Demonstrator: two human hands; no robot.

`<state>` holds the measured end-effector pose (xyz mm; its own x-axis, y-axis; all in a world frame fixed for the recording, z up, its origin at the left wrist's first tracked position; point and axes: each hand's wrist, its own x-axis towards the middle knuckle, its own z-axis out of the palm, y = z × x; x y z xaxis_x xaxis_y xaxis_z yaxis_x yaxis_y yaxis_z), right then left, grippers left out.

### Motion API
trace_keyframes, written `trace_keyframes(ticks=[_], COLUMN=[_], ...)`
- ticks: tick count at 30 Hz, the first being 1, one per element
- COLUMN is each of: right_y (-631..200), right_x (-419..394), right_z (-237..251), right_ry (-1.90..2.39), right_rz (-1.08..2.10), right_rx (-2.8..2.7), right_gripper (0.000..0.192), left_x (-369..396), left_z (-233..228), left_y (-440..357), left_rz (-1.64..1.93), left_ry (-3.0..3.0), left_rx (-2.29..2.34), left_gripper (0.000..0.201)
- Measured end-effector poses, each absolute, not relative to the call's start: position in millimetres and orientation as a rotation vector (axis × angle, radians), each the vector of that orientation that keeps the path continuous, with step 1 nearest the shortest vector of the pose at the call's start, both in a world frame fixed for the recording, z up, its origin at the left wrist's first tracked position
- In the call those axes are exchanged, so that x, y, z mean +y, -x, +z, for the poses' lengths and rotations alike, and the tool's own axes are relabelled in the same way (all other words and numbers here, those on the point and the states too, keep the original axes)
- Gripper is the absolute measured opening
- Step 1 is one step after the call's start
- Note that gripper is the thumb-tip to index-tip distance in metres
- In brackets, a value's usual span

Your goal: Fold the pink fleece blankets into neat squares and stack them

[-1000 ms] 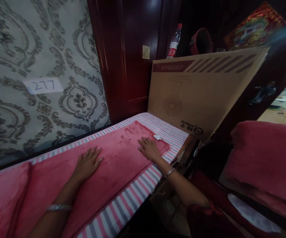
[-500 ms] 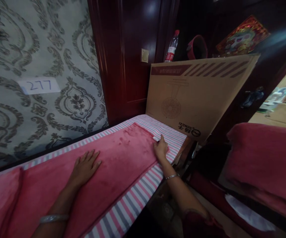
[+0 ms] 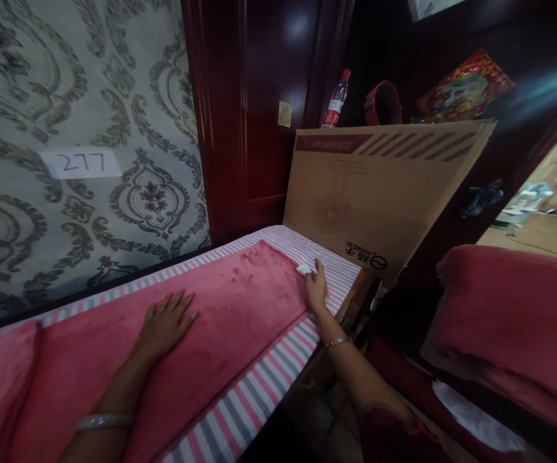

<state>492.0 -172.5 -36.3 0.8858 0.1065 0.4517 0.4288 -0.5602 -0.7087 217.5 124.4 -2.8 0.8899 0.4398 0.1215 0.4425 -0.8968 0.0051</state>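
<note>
At the far left, around 8 o'clock from the view's centre, a thicker pink plush layer overlaps; a drag on the cloth beneath could skew its edge. The left hand lies flat with fingers spread, grasping nothing, on the pink plush blanket, which stretches from 8 o'clock towards 5. Uneven pressure there could push ripples into the pile or rumple the striped sheet underneath. At the blanket's far end a white tag sticks out, just beside the right hand, at its 11 o'clock. That hand's fingers curl at the edge; whether they pinch cloth I cannot tell. A tug from this corner alone could pull the end crooked. At its 1 o'clock leans a cardboard box; an elbow or knuckle knocking it might unsettle the plastic bottle by its top edge, whose base is hidden.
</note>
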Motion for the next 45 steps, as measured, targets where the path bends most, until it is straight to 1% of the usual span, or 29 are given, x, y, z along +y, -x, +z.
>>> trace_keyframes(ticks=[5,11,13,20,29,32,35,38,40,43,45], right_y=[-485,-462,-457,-442,-448,-453,-454,-455,-456,-465,-474], right_x=[-175,-173,-173,-174,-175,-175,-172,-171,-173,-179,-183], right_z=[-34,-33,-31,-25,-12,-12,-15,-15,-13,-6,-2], right_ry=[2.217,2.406,2.467,2.630,2.690,2.715,2.731,2.721,2.704,2.666,2.648], right_rz=[-0.326,-0.159,-0.121,0.012,0.000,0.002,-0.004,-0.005,-0.007,-0.032,-0.073], right_rx=[-0.597,-0.898,-0.963,-1.049,-0.949,-0.927,-0.892,-0.887,-0.894,-0.887,-0.841], right_gripper=[0.068,0.051,0.049,0.062,0.063,0.061,0.063,0.064,0.061,0.045,0.041], left_x=[123,123,125,128,124,122,122,124,125,125,124], left_z=[-2,-1,-3,-6,-2,0,1,-2,-4,-4,-2], left_y=[-218,-217,-217,-218,-216,-216,-216,-217,-218,-218,-218], left_rz=[-0.176,-0.174,-0.201,-0.248,-0.208,-0.159,-0.113,-0.133,-0.144,-0.135,-0.125], left_ry=[3.041,3.050,3.065,3.071,3.060,3.054,3.046,3.037,3.035,3.027,3.024], left_rx=[-0.702,-0.717,-0.703,-0.694,-0.723,-0.745,-0.743,-0.735,-0.730,-0.734,-0.741], left_gripper=[0.060,0.060,0.060,0.061,0.059,0.059,0.060,0.059,0.059,0.059,0.059])
